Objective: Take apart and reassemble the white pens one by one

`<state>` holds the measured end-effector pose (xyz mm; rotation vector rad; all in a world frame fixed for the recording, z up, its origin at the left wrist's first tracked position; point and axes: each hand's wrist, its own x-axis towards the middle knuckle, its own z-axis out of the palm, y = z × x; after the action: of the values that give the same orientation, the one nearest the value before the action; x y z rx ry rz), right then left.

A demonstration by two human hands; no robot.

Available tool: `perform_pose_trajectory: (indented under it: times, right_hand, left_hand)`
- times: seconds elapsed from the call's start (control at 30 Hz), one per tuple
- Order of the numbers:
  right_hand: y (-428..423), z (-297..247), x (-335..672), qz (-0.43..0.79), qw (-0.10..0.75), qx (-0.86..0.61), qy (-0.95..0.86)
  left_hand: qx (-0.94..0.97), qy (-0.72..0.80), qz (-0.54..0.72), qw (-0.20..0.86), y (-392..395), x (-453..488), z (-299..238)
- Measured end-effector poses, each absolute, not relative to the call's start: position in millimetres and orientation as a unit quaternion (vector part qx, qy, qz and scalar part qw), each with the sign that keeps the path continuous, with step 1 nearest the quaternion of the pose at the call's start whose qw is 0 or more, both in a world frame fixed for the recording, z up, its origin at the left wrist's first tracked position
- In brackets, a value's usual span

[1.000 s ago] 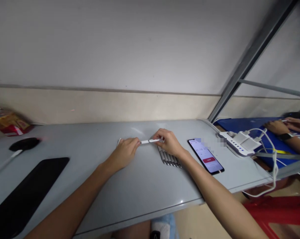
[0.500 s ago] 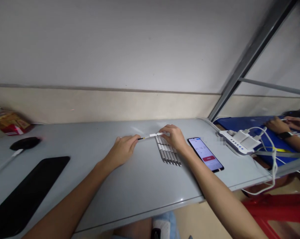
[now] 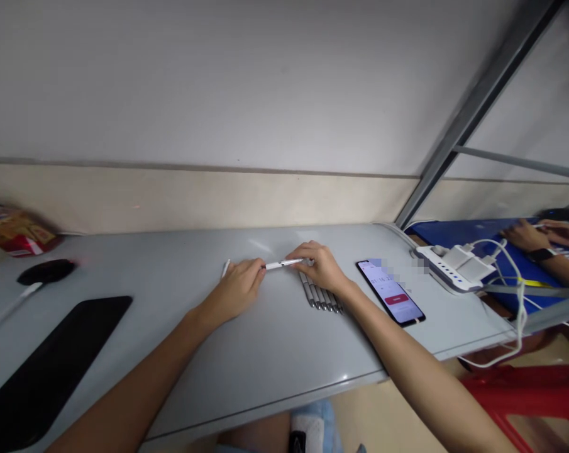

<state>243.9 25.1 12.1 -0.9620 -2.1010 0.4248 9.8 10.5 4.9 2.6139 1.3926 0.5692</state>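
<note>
Pen [image 3: 278, 265] held crosswise just below the centre of the frame: left hand [image 3: 239, 286] with fingers clamped on its left end, right hand [image 3: 319, 265] with fingers clamped on its right. Row of pens [image 3: 320, 297] on the grey bench [image 3: 246, 365], partly hidden by the right hand; phone [image 3: 390, 292] farther right.

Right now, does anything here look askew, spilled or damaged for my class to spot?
Nothing visibly spilled or damaged; the pens by the right hand lie in a neat row. Only the white cable looks untidy, drooping loosely below the edge of the table near the power strip.
</note>
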Motion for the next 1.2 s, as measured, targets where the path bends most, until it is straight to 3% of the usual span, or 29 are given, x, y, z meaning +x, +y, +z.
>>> perform_pose_trajectory:
  times: [0.3,0.4,0.53,0.97,1.2]
  right_hand:
    - [21.1,18.5,246.7,0.389,0.361,-0.409,-0.742]
    - [20.5,23.0,250.0,0.389,0.38,-0.392,-0.741]
    - [21.0,25.1,253.2,0.388,0.33,-0.414,-0.754]
    - [18.0,26.2,250.4,0.36,0.356,-0.393,-0.768]
    - [18.6,23.6,249.5,0.335,0.318,-0.429,-0.776]
  left_hand:
    - [0.869,0.441,0.216,0.059,11.4,8.2,13.4]
    - [0.866,0.447,0.217,0.056,13.2,6.3,13.3]
    - [0.872,0.437,0.214,0.055,13.4,5.4,12.0]
    - [0.872,0.438,0.209,0.058,14.0,4.3,10.3]
    - [0.874,0.437,0.204,0.064,12.9,5.0,11.5]
